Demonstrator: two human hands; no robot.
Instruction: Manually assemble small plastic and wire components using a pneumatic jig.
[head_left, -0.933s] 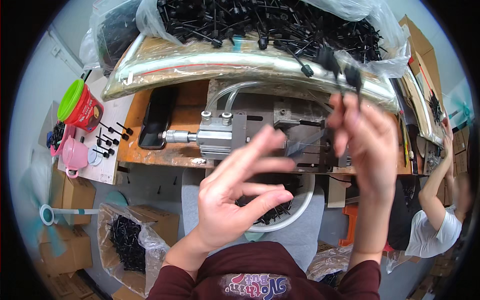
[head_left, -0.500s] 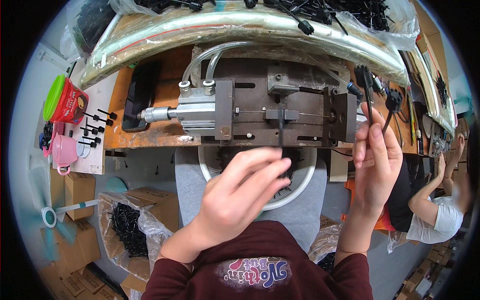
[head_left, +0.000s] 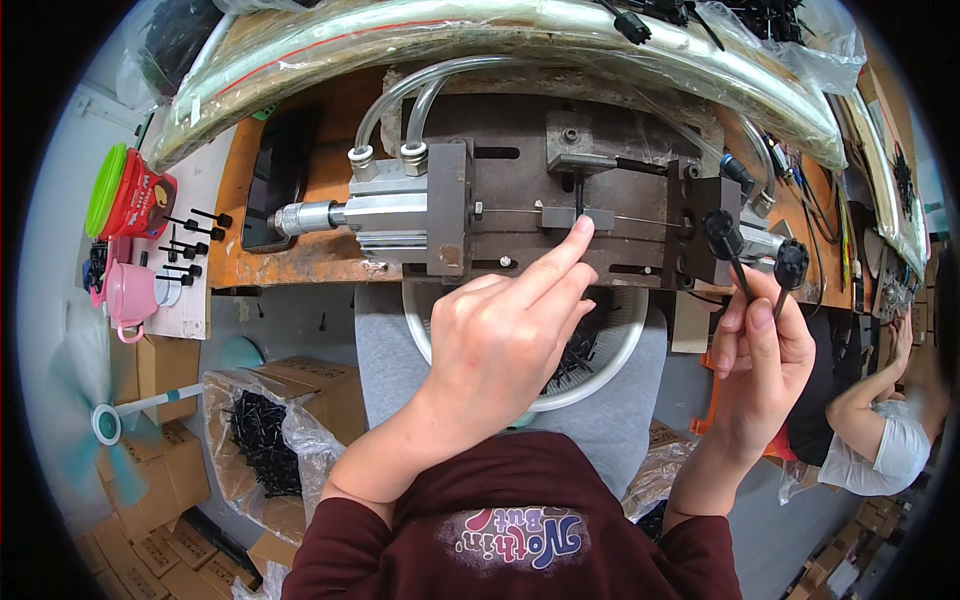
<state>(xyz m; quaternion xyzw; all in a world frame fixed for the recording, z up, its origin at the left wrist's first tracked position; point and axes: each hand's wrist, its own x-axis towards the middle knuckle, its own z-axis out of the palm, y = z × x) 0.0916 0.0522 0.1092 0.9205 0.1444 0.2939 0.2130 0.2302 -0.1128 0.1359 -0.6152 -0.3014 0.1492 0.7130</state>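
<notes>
1 blk rod across block, at L hand fingertip, fingers slightly apart, grip unclear; 2 knobbed rods pinched in R hand. Could skew if seated off-centre; could nip fingertip via early cyl. stroke. Matte dk metal plate, clear bendy tubes, round toothed plastic knobs.
</notes>
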